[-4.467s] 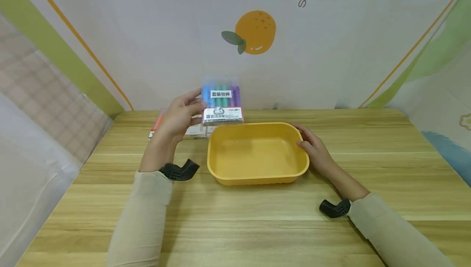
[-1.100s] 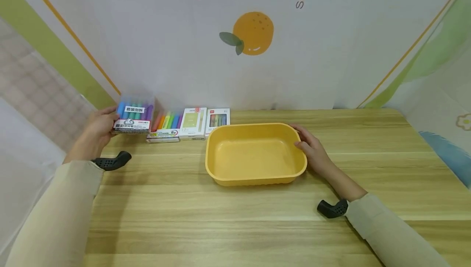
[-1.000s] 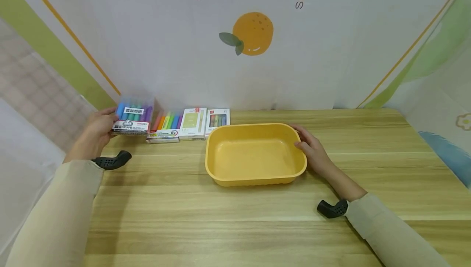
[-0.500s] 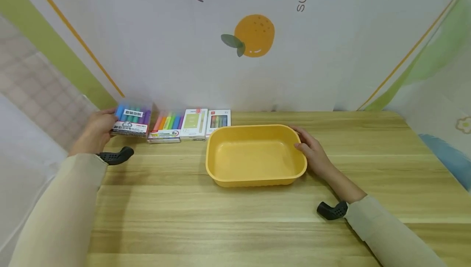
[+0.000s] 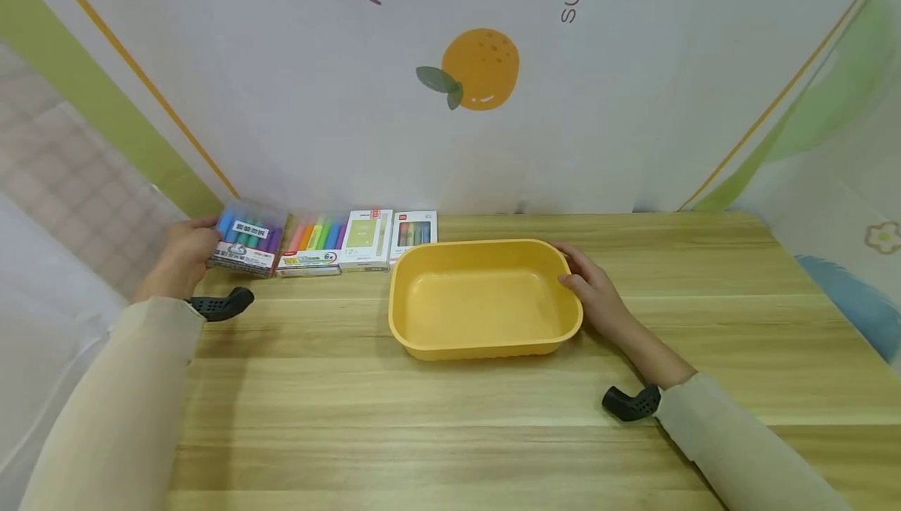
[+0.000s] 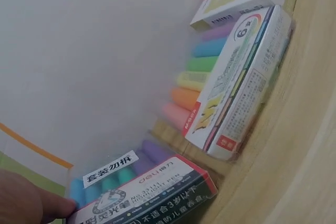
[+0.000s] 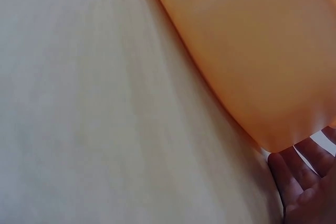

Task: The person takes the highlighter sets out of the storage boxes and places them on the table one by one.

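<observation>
At the far left of the table, my left hand [image 5: 181, 255] holds a clear pack of highlighters [image 5: 248, 239] by its left edge. Blue, green and purple pens show through the plastic; in the left wrist view, the thumb lies against the end of that pack [image 6: 149, 190]. My right hand [image 5: 597, 296] grips the right rim of a yellow plastic basin [image 5: 486, 351], thumb over the edge and fingers along the outer wall. In the right wrist view, the fingers [image 7: 299, 169] touch the basin's outside. Nothing lies in the basin.
Right of the held pack, in a row along the wall, stand another highlighter pack [image 5: 311, 249], a white box with a green panel [image 5: 366, 239] and a small white pack with coloured pens [image 5: 414, 231]. A printed cloth [image 5: 598, 127] hangs behind the wooden table [image 5: 422, 433].
My left hand has carried the highlighter pack from above the basin's back left to the row's left end, then lowered it and tilted it slightly. The right hand has stayed on the basin.
</observation>
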### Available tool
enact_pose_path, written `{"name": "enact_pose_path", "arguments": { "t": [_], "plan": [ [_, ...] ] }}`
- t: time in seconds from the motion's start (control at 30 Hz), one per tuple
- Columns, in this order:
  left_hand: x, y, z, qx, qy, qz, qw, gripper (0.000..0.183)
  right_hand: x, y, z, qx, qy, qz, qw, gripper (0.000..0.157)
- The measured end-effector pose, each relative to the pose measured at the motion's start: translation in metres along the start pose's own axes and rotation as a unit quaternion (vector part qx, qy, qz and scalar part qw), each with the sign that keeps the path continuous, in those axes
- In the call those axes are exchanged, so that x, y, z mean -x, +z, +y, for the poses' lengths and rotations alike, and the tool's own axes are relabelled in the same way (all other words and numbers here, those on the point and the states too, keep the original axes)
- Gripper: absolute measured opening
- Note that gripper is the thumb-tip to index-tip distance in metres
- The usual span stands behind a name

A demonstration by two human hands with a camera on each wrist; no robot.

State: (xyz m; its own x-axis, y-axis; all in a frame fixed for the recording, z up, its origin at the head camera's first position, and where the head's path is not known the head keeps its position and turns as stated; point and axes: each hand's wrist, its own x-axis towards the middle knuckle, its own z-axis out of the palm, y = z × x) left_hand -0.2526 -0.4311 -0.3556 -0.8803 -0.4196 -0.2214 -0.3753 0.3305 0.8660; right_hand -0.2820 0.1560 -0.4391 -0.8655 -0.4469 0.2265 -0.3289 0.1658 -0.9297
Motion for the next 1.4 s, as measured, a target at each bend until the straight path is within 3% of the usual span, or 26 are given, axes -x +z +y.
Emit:
{"name": "enact_pose_path", "arguments": {
  "t": [0.17, 0.3, 0.53, 0.6, 0.87, 1.4],
  "plan": [
    [-0.002, 0.005, -0.001, -0.077, 0.028, 0.027, 0.9963, 0.06, 0.0, 0.001, -0.001, -0.001, 0.002, 0.002, 1.0, 0.052],
    [-0.002, 0.007, 0.003, -0.126, 0.032, 0.02, 0.9913, 0.065, 0.001, 0.001, -0.001, -0.006, 0.003, 0.002, 1.0, 0.052],
    [-0.003, 0.008, 0.004, -0.198, 0.069, 0.019, 0.9775, 0.065, -0.001, 0.001, 0.0, -0.004, 0.007, 0.0, 1.0, 0.052],
    [-0.002, 0.008, 0.002, -0.207, 0.065, 0.011, 0.9761, 0.066, -0.001, 0.001, 0.0, -0.001, 0.007, 0.001, 1.0, 0.052],
    [-0.001, 0.007, -0.004, -0.21, 0.044, -0.005, 0.9767, 0.065, 0.0, 0.002, -0.002, 0.002, 0.009, 0.003, 1.0, 0.054],
    [-0.007, 0.016, -0.017, -0.191, 0.023, 0.036, 0.9806, 0.061, 0.0, 0.003, -0.001, 0.016, 0.011, 0.015, 1.0, 0.053]
  ]
}}
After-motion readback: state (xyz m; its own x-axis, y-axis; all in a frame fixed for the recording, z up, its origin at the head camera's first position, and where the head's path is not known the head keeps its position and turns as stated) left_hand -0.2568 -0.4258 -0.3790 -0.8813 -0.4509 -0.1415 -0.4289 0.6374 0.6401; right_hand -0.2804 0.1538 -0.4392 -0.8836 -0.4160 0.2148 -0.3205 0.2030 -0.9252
